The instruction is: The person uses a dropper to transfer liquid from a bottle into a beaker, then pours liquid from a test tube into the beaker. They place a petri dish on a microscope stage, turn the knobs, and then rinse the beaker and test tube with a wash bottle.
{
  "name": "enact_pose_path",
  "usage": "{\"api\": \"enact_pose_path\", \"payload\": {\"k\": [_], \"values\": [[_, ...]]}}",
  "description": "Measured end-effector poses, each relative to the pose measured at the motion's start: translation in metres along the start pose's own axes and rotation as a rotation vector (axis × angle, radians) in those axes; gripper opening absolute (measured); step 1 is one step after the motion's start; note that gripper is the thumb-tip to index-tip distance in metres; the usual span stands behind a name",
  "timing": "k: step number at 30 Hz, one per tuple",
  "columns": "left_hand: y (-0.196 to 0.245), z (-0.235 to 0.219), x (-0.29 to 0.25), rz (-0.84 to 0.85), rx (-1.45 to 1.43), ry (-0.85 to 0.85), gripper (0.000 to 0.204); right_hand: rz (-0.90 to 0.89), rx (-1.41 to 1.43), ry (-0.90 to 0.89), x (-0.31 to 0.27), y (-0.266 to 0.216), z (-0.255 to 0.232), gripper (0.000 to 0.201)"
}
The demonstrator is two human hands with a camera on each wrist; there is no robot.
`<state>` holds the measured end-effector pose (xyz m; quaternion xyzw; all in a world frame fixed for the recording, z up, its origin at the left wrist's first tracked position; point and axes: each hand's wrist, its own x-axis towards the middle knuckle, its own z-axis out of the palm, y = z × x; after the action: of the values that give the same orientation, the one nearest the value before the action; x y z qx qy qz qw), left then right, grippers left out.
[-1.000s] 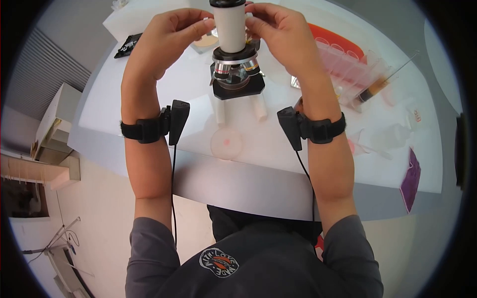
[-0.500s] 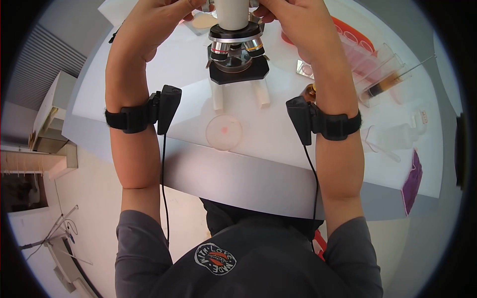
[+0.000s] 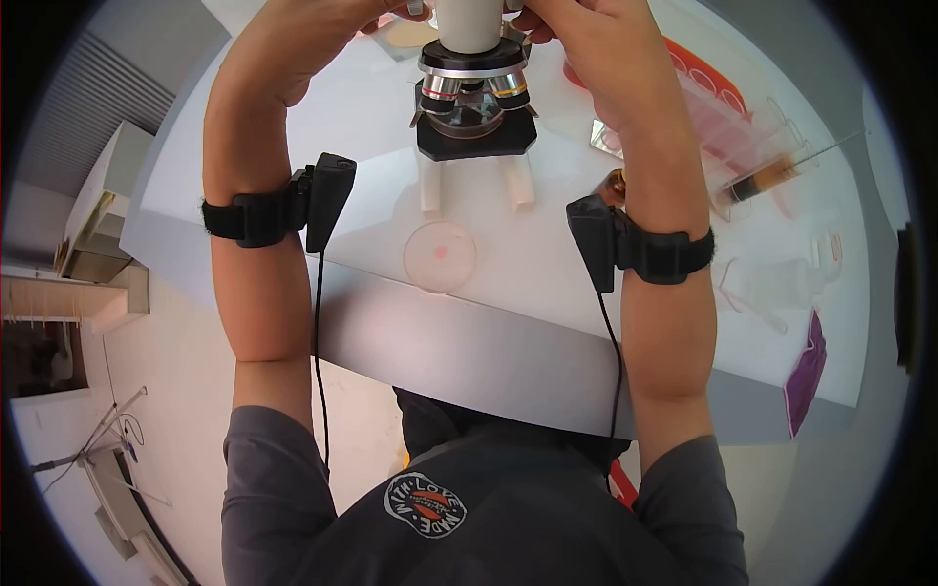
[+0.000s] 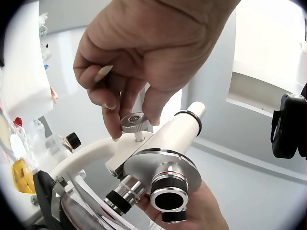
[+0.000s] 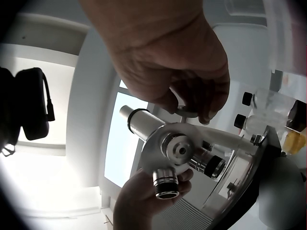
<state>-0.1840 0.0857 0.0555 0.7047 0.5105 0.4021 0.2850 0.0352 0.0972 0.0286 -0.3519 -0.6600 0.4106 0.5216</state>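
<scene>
A white microscope (image 3: 469,27) stands at the top of the head view, its silver objectives over a black stage (image 3: 477,146). My left hand (image 4: 144,57) pinches the ridged metal focus knob (image 4: 134,122) on one side between thumb and fingers. On the opposite side my right hand (image 5: 177,72) pinches the matching knob (image 5: 187,114), partly hidden by the fingers. Both hands are cut off at the head view's top edge. A round clear dish (image 3: 467,123) lies on the stage under the objectives. Nearer me, a petri dish (image 3: 440,272) with a pink spot lies by the table's front edge.
To the right are a red tray (image 3: 674,61), a rack of clear tubes (image 3: 718,127) and a tube of brown liquid (image 3: 757,184). A brown bottle (image 3: 612,186) stands beside my right forearm. A purple packet (image 3: 805,376) lies at the right edge.
In the head view, the microscope and both hands have shifted up, with the hands now partly out of frame. Both hands stay at the sides of the microscope.
</scene>
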Motion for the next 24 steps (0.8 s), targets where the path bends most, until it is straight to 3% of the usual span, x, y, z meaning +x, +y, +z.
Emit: {"api": "enact_pose_path", "payload": {"k": [3, 6, 24], "values": [[0.005, 0.005, -0.006, 0.055, 0.019, 0.034, 0.036, -0.043, -0.102, 0.002, -0.002, -0.004, -0.003, 0.025], [0.0, 0.0, 0.004, -0.039, 0.021, 0.002, 0.035, -0.05, -0.157, 0.014, -0.001, -0.005, -0.002, 0.025], [-0.006, -0.003, 0.004, 0.085, -0.072, -0.073, 0.035, -0.025, -0.057, -0.013, -0.009, -0.014, -0.004, 0.024]]}}
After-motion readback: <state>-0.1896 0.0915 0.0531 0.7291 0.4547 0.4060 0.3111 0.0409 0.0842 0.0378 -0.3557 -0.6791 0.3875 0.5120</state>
